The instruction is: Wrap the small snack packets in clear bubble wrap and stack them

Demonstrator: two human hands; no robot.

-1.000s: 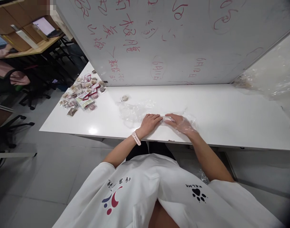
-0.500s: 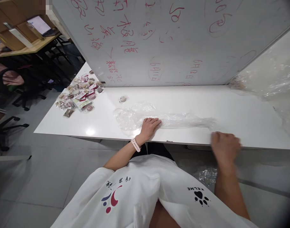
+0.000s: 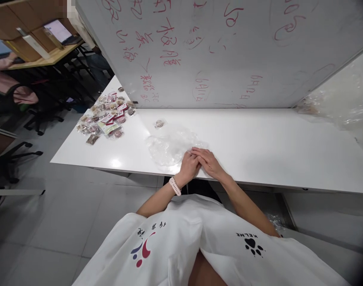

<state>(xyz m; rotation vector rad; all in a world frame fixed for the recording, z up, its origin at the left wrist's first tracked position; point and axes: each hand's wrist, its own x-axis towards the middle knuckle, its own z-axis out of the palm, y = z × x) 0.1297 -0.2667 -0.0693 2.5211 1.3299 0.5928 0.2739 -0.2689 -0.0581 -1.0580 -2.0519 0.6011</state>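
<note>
Clear plastic film (image 3: 166,147) lies crumpled on the white table, fanned out to the left of my hands. My left hand (image 3: 189,166), with a pale band on the wrist, is closed on the film's right end near the table's front edge. My right hand (image 3: 210,162) meets it from the right. Its fingers are bent together over the left fingers and the same end of the film; the fingertips partly cover one another. A small wrapped item (image 3: 159,123) sits just behind the film.
A pile of small wrapped packets (image 3: 110,115) covers the table's left end. A whiteboard (image 3: 217,51) with red writing stands along the back edge. More clear plastic sheeting (image 3: 342,99) is at the far right. A person's arm (image 3: 4,62) shows at a desk at far left.
My right hand has swung left from the table's right part to meet my left hand. The long strip of film that stretched rightward is now gathered in at the hands.
</note>
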